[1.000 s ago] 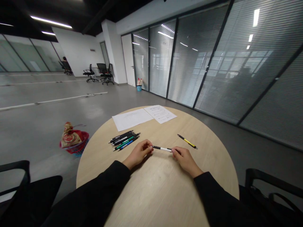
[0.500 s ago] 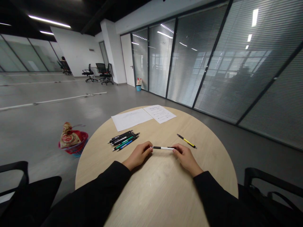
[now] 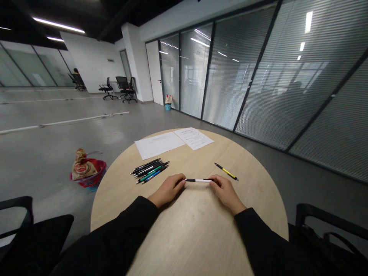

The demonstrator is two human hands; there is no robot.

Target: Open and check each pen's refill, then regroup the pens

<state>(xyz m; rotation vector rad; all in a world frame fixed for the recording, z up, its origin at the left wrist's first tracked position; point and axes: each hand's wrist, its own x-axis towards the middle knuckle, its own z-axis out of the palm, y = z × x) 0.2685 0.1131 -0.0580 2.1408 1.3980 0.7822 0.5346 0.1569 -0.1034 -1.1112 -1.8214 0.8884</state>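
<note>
Pinching the white-and-black pen at opposite ends, left hand and right hand held it crosswise, seemingly for steadiness.

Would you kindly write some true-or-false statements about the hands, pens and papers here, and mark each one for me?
1. The left hand and the right hand both hold the white-and-black pen. True.
2. The pen pile lies nearer the left hand than the right hand. True.
3. Every pen in the pen pile is all black. False: green and blue show there too.
4. The yellow-and-black pen lies on the table, apart from the paper sheets. True.
5. The paper sheets lie between the hands. False: they lie near the table's far edge.
</note>
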